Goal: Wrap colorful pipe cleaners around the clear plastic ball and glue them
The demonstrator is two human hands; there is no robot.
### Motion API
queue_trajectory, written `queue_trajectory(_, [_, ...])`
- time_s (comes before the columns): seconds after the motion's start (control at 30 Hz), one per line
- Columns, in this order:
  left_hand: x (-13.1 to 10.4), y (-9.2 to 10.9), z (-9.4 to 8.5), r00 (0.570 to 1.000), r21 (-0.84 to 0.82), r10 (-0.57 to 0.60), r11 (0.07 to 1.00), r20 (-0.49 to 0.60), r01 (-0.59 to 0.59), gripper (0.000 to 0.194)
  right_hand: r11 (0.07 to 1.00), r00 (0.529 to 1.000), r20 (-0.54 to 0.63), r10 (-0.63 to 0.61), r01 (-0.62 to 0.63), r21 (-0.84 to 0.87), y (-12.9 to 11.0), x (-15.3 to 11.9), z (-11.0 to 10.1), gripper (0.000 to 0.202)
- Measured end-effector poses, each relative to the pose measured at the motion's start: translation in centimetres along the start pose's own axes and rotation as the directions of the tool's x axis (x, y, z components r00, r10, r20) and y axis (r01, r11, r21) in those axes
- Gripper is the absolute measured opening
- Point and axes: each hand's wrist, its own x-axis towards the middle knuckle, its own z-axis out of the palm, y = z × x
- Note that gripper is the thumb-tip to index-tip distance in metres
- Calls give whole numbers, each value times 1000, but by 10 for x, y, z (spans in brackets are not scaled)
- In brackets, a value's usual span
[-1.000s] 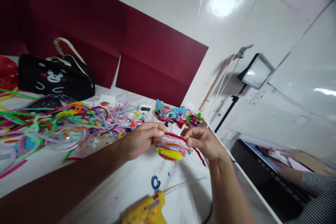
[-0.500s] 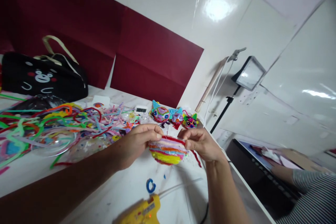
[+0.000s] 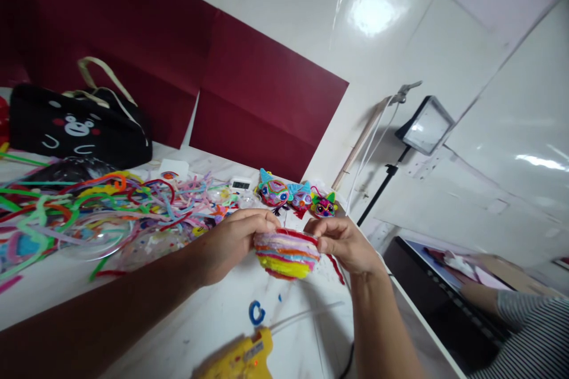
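Bowl [image 3: 288, 257] in bright stripes sits aloft over the table [image 3: 213, 331], held at the centre of this clock between your two hands. Your left hand [image 3: 229, 246] pinches the rim at ten o'clock, your right hand [image 3: 345, 244] at two, thumbs and fingers closed on the edge.

Trouble, if any, would likely start at that rim: should one pinch slacken or the two pull unevenly, the red strip [image 3: 299, 234] along the top could lift or slip askew. The red tail [image 3: 336, 270], between three and four o'clock, might snag on your wrist; your right hand hides whether it joins the strip. At seven o'clock, the glue gun [image 3: 244, 358] shows a glowing light, suggesting heat, so a forearm lowered carelessly could be burned.

Bands run roughly level from rim to base: red, pale pink and lilac, orange, blue, pink, broad yellow, then orange-red. Its surface looks fuzzy, faintly shiny, rounding inward toward six o'clock. Any gaps between stripes are too blurred to judge.
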Motion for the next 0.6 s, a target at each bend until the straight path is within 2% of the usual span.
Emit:
queue_trajectory(0.17, [0, -1, 0, 1000, -8, 23, 1000, 13, -23, 16, 1000, 1000, -6, 9, -9, -9, -1, -1, 0, 27])
queue_trajectory(0.6, [2, 0, -5, 999, 85, -36, 996, 8, 35, 23, 999, 1000, -8, -5, 5, -42, 2, 0, -1, 30])
